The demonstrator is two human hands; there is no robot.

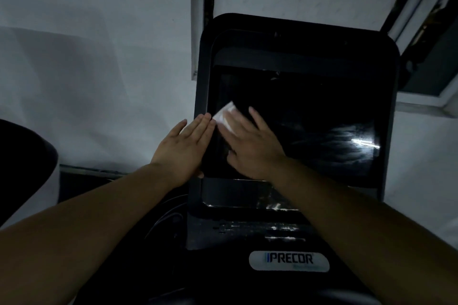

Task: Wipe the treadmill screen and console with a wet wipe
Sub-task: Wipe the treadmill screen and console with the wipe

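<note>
A pale wall [86, 57] fills the background behind a tall black treadmill console [297, 39] with rounded corners. Its glossy dark rectangular screen [309, 131] carries streaky glare near the right edge. Below the screen, a white oval badge [288, 260] reads PRECOR. The person's two bare forearms reach up from the lower corners. The left hand [182, 150] lies flat with fingers straight and together against the console's left frame, its thumb tucked at the lower left corner of the screen; it has hold of nothing. The right hand [250, 146] is spread flat on the left part of the screen, pressing a small white wet wipe [224, 114] under its fingers, blurred there.
</note>
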